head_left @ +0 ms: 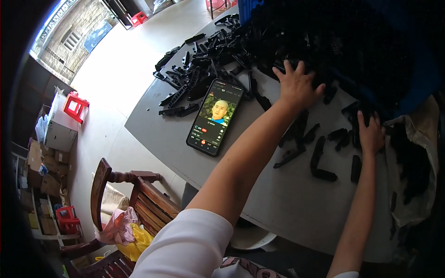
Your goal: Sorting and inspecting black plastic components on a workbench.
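Observation:
My left hand (299, 88) lies with fingers spread over the near edge of a large heap of black plastic parts (273, 44). Nothing shows in its grasp. Further right, my right hand (371, 134) rests among more dark parts, its visible fingers stretched out and apart. A long black piece (356, 169) lies just below that hand, and an L-shaped pair of black pieces (320, 162) sits on the grey table (278, 204) between my forearms. The heap under both hands is too dark to tell single parts apart.
A lit smartphone (215, 118) lies on the table left of my left forearm. A pale sack (412, 217) with black contents is at the right edge, near a blue container (429, 74). A wooden chair (150, 194) and red stools (75, 107) stand on the floor at left.

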Motion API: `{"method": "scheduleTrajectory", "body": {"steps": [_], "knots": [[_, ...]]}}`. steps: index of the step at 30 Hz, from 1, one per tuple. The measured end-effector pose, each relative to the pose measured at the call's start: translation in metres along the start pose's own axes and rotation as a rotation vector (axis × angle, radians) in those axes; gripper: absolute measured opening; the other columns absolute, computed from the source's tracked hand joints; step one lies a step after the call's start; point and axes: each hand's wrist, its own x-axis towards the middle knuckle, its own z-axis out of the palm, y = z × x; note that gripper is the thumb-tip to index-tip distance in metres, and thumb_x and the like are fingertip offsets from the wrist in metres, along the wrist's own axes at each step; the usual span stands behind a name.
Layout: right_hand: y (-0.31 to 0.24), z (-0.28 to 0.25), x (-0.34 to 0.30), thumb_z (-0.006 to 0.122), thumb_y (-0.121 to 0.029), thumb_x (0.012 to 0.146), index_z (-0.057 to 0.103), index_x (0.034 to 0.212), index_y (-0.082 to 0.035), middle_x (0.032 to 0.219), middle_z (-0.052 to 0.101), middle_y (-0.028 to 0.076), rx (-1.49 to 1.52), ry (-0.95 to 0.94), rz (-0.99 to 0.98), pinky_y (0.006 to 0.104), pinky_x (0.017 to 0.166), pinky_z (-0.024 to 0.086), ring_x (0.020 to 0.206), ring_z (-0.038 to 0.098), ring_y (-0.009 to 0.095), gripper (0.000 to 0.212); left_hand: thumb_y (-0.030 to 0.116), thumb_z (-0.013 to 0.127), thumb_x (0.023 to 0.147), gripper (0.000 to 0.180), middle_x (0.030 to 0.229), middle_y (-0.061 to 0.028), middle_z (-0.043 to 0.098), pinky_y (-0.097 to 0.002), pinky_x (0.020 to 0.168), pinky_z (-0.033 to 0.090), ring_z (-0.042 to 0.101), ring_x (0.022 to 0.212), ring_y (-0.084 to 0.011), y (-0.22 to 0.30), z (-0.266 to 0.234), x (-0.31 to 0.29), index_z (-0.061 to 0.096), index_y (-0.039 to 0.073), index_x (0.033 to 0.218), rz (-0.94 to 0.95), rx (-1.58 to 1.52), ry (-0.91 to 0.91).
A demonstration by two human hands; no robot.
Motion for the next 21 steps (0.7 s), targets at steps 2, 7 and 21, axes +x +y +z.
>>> {"method": "scheduleTrajectory", "body": {"steps": [2,7,21], "knots": [[0.002,0.008,0.001,0.039,-0.065,0.083,0.045,0.132,-0.019,0.139,0.039,0.003,0.018,0.032,-0.068,0.0440,0.099,0.034,0.124,0.038,0.031,0.067,0.057,0.040,0.085,0.053,0.130,-0.0131,0.038,-0.0667,0.097,0.019,0.028,0.122,-0.0416,0.002,-0.003,-0.001,0.056,0.022,0.121,0.033,0.010,-0.088],[-0.019,0.008,-0.010,0.046,-0.060,0.084,0.056,0.122,-0.015,0.134,0.046,0.004,0.094,0.150,-0.211,0.0455,0.088,0.045,0.119,0.042,0.035,0.060,0.057,0.041,0.085,0.052,0.124,-0.0111,0.044,-0.0665,0.097,0.018,0.033,0.118,-0.0366,0.016,0.004,-0.009,0.055,0.023,0.122,0.081,0.011,-0.094],[-0.033,-0.005,-0.066,0.053,-0.046,0.084,0.058,0.117,-0.016,0.134,0.046,0.001,0.127,0.131,-0.206,0.0394,0.087,0.045,0.114,0.047,0.028,0.045,0.050,0.045,0.084,0.045,0.116,-0.0078,0.050,-0.0665,0.094,0.022,0.039,0.111,-0.0328,0.020,0.002,-0.046,0.056,0.026,0.120,0.193,-0.004,-0.073]]}}
